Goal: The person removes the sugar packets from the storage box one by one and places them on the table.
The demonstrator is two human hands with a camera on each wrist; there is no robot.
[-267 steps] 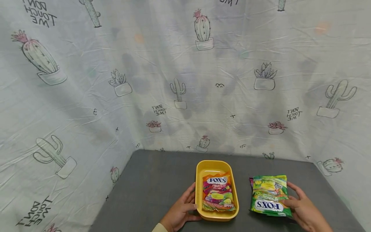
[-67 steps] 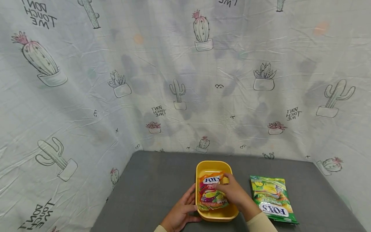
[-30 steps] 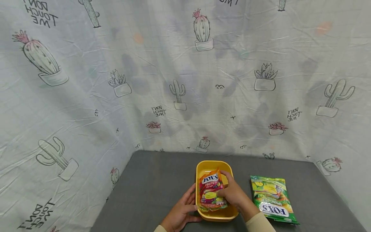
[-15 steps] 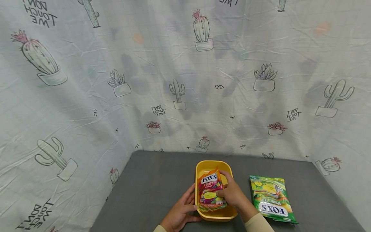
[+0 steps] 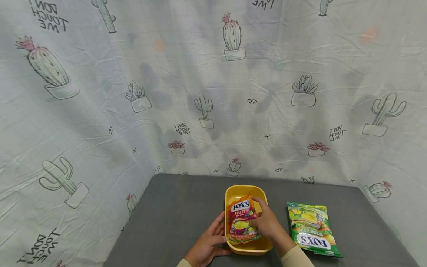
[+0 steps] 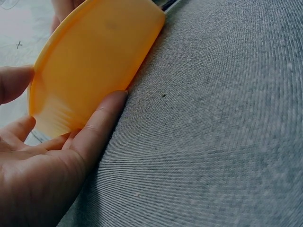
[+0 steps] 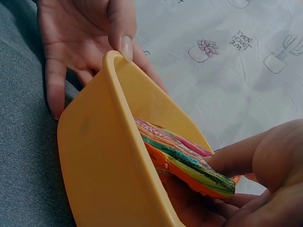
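A yellow plastic box (image 5: pixel 247 251) stands on the grey table. My left hand (image 5: pixel 209 241) holds it at its near left side, the thumb on the rim and the fingers along the outer wall. Inside lies an orange and purple FOX'S Fruits candy bag (image 5: pixel 241 222), tilted against the left wall. My right hand (image 5: pixel 268 222) reaches in and grips this bag by its right edge. In the right wrist view the thumb is on top of the candy bag (image 7: pixel 189 163) and fingers go beneath it. A green FOX'S Spring Tea candy bag (image 5: pixel 313 230) lies to the right of the box.
The grey cloth-covered table (image 5: pixel 173 215) spreads out left of the box. A pale cactus-print curtain (image 5: pixel 213 74) hangs behind and at both sides of the table.
Earlier my right hand held the green bag; that bag now lies on the table. The right hand has since gripped the Fruits bag and tilted it leftward. The left hand keeps its place.
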